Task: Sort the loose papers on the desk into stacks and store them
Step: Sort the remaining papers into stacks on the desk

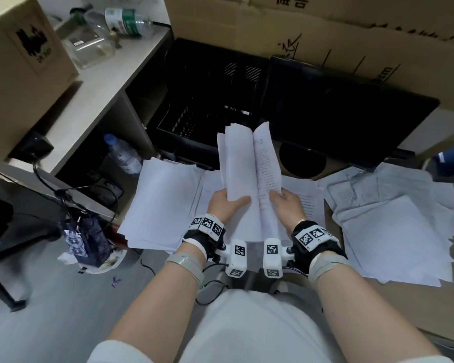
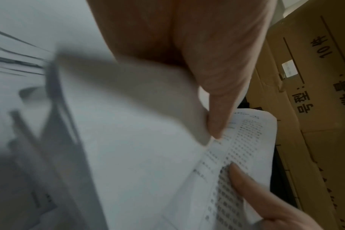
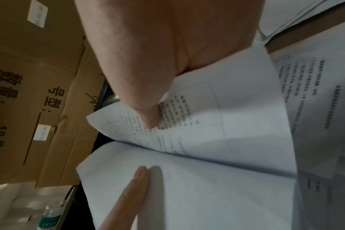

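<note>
I hold a bundle of white sheets (image 1: 243, 163) up over the desk, parted down the middle. My left hand (image 1: 224, 205) grips the blank left half (image 2: 128, 147), thumb on top. On the other side my right hand (image 1: 286, 203) pinches the printed sheet (image 1: 266, 166) that makes the right half, its thumb (image 3: 146, 109) pressing on the text. A neat white stack (image 1: 163, 203) lies on the desk to the left. Loose, overlapping papers (image 1: 393, 216) spread across the desk at right, and a printed page (image 1: 306, 197) lies under my hands.
Two black file trays (image 1: 207, 100) stand behind the papers, with a dark monitor (image 1: 346, 113) beside them. Cardboard boxes (image 1: 325, 35) line the back. A shelf at left holds bottles (image 1: 126, 20) and a box (image 1: 21, 61). A water bottle (image 1: 122, 154) sits lower.
</note>
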`<state>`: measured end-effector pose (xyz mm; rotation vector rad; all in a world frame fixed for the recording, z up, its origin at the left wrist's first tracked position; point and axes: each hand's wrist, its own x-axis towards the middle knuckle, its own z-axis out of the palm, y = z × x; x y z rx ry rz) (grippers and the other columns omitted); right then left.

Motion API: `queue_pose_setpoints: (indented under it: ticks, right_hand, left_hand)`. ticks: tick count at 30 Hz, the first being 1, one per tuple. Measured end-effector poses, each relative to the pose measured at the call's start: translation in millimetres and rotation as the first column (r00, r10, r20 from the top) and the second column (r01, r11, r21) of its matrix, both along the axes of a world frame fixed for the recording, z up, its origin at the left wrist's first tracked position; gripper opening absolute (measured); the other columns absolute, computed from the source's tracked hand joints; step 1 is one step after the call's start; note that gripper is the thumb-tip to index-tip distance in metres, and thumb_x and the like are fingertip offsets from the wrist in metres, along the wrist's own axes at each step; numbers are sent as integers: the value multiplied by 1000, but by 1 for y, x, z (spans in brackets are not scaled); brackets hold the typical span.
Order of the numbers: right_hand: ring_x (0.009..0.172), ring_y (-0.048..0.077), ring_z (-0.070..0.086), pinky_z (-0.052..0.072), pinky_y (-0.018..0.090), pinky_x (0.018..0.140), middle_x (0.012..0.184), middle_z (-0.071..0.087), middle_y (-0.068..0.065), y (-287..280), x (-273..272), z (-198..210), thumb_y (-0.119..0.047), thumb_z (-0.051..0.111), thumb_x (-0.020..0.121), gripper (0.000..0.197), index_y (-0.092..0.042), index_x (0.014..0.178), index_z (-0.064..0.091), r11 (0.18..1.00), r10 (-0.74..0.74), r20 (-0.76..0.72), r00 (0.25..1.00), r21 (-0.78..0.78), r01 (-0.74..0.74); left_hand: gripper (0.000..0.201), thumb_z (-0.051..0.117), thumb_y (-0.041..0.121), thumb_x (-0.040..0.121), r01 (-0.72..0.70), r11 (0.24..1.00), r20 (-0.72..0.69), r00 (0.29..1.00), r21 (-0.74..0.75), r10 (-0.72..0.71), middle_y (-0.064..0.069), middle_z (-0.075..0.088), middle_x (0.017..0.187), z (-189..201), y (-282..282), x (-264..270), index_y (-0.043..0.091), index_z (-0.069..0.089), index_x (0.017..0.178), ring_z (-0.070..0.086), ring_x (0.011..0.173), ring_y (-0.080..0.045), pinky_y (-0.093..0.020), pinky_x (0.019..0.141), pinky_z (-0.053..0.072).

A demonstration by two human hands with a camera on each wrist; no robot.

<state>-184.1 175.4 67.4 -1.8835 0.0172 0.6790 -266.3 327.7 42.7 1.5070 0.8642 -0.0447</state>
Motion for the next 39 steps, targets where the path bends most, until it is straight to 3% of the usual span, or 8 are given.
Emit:
queue_pose_setpoints:
  ticks: [6,13,16,20,23,29,35,39]
  right_hand:
    - [97,27,69,54,51,93,101,75,3,-39,14,-9,-31,52,94,25,-18,98,73,996,-63,7,998,-69,64]
    - [79,26,66,53,30,67,82,73,1,-112,28,-20,-30,57,89,22,-19,80,73,957,-50,22,999,-285,54]
    - [78,28,66,54,35,72,83,73,2,-141,36,-37,-32,55,85,22,-23,75,72,939,-62,21,998,-337,65]
    - [96,33,64,54,37,87,114,70,11,-172,44,-65,-12,47,95,34,-16,121,69,929,-75,-39,996,-366,55]
    - [115,37,58,48,39,99,131,60,16,-182,44,-81,-9,41,101,38,-9,136,57,916,-62,-119,991,-401,9]
    - [123,37,53,42,38,100,135,57,18,-180,51,-89,-10,43,100,36,-2,134,55,910,23,-97,995,-411,-61]
    - [118,35,54,43,42,105,123,62,17,-162,62,-106,-15,42,90,37,-4,121,59,877,205,202,958,-472,-88]
    - [135,32,44,37,39,111,148,43,13,-135,59,-72,-28,57,90,64,-7,147,36,860,92,50,994,-507,-54]
  left_hand:
    - [45,76,30,87,-134,991,-52,989,28,135,-15,73,109,-3,-27,7,-1,67,117,70,98,-30,-43,92,57]
    - [45,73,28,89,-134,990,-113,984,31,137,-15,72,111,-9,-75,19,-2,65,120,70,98,-31,-43,91,57]
    - [43,73,28,88,-210,974,-155,963,85,222,-17,72,109,-17,-97,20,-4,66,117,69,94,-31,-40,87,57]
    - [47,74,31,88,-339,924,-208,905,178,372,-17,70,109,-26,-115,14,-5,64,116,67,96,-33,-37,84,55]
    - [52,75,33,87,-375,899,-245,871,226,425,-19,69,112,-29,-126,5,-6,62,119,66,101,-35,-40,89,55]
    - [52,76,34,86,-431,866,-255,834,253,490,-21,68,113,-32,-137,-5,-6,62,116,66,103,-37,-47,93,55]
    - [40,73,31,88,-404,889,-252,857,216,450,-16,70,105,-26,-133,-5,-1,66,111,67,96,-33,-40,88,55]
    - [23,79,26,83,-324,920,-272,885,220,377,-15,74,99,-30,-132,-7,10,68,94,71,92,-32,-46,87,59]
